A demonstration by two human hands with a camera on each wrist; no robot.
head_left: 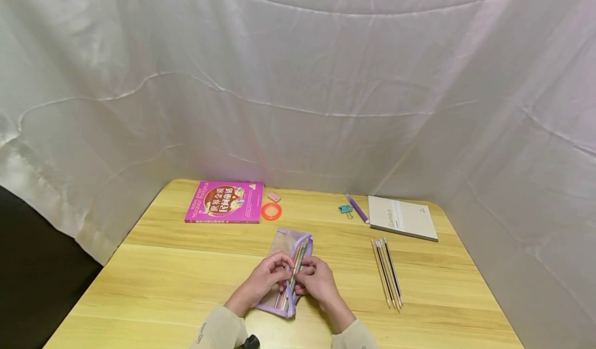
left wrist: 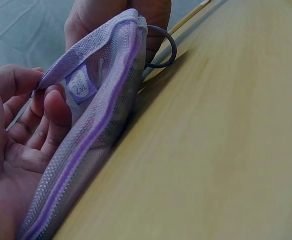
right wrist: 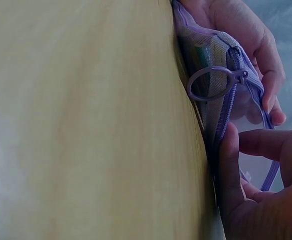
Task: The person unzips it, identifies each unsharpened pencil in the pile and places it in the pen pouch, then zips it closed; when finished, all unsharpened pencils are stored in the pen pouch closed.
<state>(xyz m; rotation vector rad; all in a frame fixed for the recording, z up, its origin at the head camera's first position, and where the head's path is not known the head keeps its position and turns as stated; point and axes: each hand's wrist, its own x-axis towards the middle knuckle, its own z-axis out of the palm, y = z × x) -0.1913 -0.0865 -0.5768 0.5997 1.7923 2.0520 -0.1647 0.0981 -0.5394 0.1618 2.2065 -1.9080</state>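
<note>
A purple-edged mesh pencil pouch (head_left: pixel 270 308) lies on the table with its zipped top spread apart. Several pencils (head_left: pixel 302 252) lie lengthwise inside. My left hand (head_left: pixel 267 279) pinches one edge of the opening between thumb and fingers; a small white label (left wrist: pixel 80 85) shows on the inner wall beside them. Across the opening, my right hand (head_left: pixel 318 282) grips the other zipper edge, its thumb (right wrist: pixel 229 160) against the pouch's outer side. A round ring pull (right wrist: pixel 206 98) hangs from the zipper at one end of the pouch.
Several loose pencils (head_left: pixel 387 274) lie to the right. Farther back are a pink book (head_left: pixel 251 204), an eraser (head_left: pixel 274 197), an orange tape ring (head_left: pixel 264 212), a teal binder clip (head_left: pixel 345 209), a purple pen (head_left: pixel 357 208) and a notebook (head_left: pixel 410 217). Pale curtains (head_left: pixel 316 132) hang around the table.
</note>
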